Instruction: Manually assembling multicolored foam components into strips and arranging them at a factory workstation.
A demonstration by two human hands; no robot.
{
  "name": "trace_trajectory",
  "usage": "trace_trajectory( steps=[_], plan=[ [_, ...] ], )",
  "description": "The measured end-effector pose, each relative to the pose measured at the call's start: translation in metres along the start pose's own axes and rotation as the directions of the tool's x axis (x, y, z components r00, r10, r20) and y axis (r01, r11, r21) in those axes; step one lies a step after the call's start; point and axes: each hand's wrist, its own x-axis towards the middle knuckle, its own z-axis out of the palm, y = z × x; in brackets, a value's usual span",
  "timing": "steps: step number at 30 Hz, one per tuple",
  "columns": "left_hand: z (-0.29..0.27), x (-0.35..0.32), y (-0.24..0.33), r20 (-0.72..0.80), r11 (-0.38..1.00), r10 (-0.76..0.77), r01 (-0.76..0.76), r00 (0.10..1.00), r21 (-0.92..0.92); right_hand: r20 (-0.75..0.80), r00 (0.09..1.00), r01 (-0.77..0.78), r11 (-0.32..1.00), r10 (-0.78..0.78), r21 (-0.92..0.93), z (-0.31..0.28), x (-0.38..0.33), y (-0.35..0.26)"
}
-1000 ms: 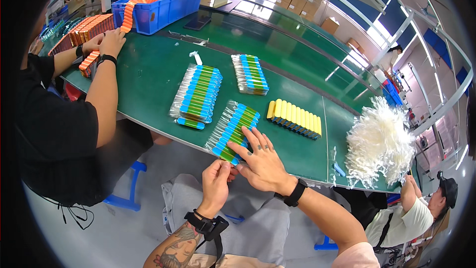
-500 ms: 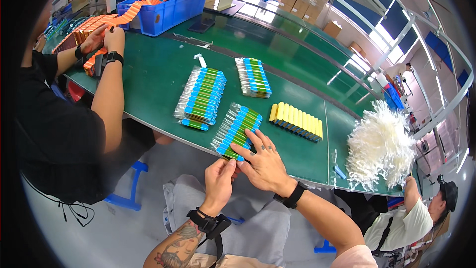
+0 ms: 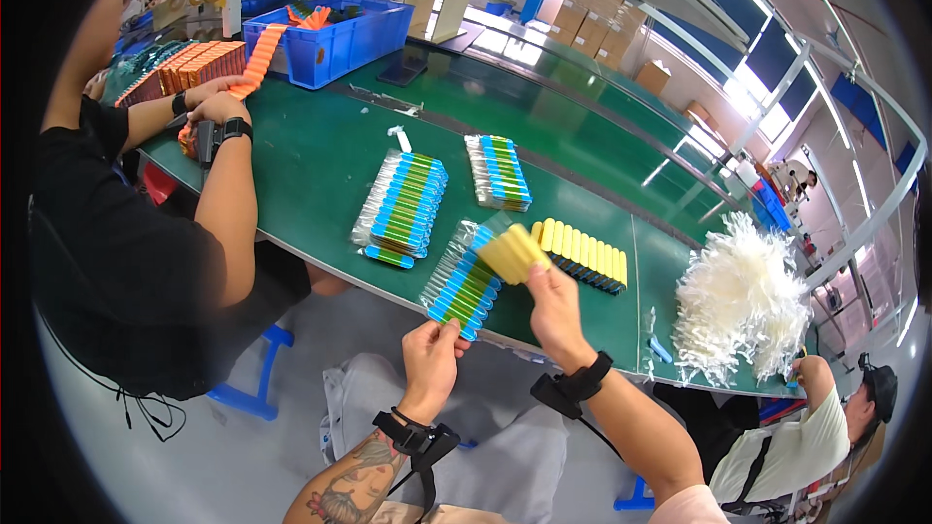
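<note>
A fanned stack of blue-and-green flat strips in clear sleeves [image 3: 464, 289] lies at the table's front edge. My left hand [image 3: 432, 359] is closed, thumb and fingers pinching its near end. My right hand [image 3: 555, 309] grips a few yellow flat strips [image 3: 513, 254], blurred by motion, over the stack's far right end. A clear sleeve end seems to stick out beyond them. Just behind is a row of yellow round-ended strips [image 3: 584, 250]. A larger pile of blue-and-green sleeved strips [image 3: 406, 199] rests to the left, and a smaller pile [image 3: 498, 172] farther back.
A heap of white clear-plastic sleeves [image 3: 743, 301] covers the table's right end, with a small blue object [image 3: 660, 349] beside it. At left a co-worker's hands [image 3: 218, 102] handle orange strips near a blue bin [image 3: 335, 49]. Another person [image 3: 796, 442] sits at right.
My right hand has lifted off the stack and swung up and right, now gripping yellow strips. My left hand still pinches the stack's near end. The co-worker's orange strip has shifted.
</note>
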Motion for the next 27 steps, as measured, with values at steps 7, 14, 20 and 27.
trace_trajectory(
  steps=[7,14,20,27],
  plan=[
    [-0.004,0.0,0.003,-0.048,0.997,-0.035,0.032,0.998,-0.065,-0.158,0.977,-0.079,0.934,0.142,0.349,-0.024,0.057,-0.079],
    [-0.005,-0.001,0.005,0.007,0.999,-0.037,0.037,0.999,0.006,-0.154,0.982,-0.043,0.927,0.107,0.374,-0.041,0.042,-0.121],
    [-0.013,-0.031,0.008,0.186,0.942,0.143,-0.191,0.972,0.276,0.037,0.974,-0.218,0.887,0.223,0.406,-0.039,-0.012,-0.115],
    [0.033,-0.057,0.046,0.269,0.881,0.028,0.103,0.963,-0.461,0.162,0.881,-0.452,0.693,0.444,0.561,-0.071,-0.081,-0.095]
  ],
)
